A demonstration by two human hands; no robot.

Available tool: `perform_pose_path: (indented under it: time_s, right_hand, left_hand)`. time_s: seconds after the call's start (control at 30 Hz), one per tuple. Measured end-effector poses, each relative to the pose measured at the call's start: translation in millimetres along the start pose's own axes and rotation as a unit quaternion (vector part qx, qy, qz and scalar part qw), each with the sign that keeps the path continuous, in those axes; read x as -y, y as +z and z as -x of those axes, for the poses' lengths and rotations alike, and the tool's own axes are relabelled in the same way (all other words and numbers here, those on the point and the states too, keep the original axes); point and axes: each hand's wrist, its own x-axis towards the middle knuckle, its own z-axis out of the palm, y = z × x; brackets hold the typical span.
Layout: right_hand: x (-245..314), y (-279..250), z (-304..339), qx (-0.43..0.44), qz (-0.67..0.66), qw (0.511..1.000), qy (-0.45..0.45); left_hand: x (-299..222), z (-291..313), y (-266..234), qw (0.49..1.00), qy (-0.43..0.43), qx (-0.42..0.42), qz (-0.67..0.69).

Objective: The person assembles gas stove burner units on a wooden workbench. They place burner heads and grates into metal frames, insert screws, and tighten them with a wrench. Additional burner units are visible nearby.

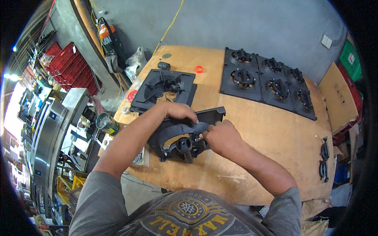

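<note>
In front of me on the table, a black gas stove top (169, 135) stands tilted, with a ring-shaped opening and a round burner (184, 144) in it. My left hand (182, 112) curls over its upper edge and grips it. My right hand (223, 137) is closed at the right side of the opening, fingers pinched at a small shiny fitting (198, 138); whatever sits between the fingertips is hidden. Just beyond my left hand lies another black stove top (163, 87) with pan supports.
Several black burner plates (260, 78) lie joined on the wooden table (271, 149) at the back right. A red ring (199, 69) and a black cylinder (163, 65) sit near the far edge. Black pan supports (323, 159) lie far right, below a cardboard sheet (338, 98). A jar (107, 122) stands left.
</note>
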Motion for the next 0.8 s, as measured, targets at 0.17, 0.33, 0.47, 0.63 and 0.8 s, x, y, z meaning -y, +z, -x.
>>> perform_pose_path:
  time_s: [0.17,0.33,0.47,0.63,0.8]
  right_hand:
    - [-12.6,33.3,-4.0,-0.007,-0.16,0.983,0.092]
    - [28.2,151.7,17.9,-0.204,-0.459,0.836,0.22]
    - [17.7,114.8,26.0,-0.201,-0.348,0.899,0.175]
    - [-6.5,50.4,22.6,-0.142,-0.142,0.973,0.118]
    - [-12.9,26.1,8.0,-0.076,-0.107,0.984,0.116]
  left_hand:
    - [3.0,0.2,-1.7,1.0,-0.007,0.01,-0.015]
    - [-9.6,2.3,-4.6,0.999,-0.011,0.001,-0.034]
    - [14.4,-4.3,-2.6,0.999,0.002,0.032,0.019]
    - [10.2,-1.4,-3.8,0.999,0.027,0.026,-0.019]
    - [-11.0,4.4,3.5,0.999,-0.042,0.006,-0.028]
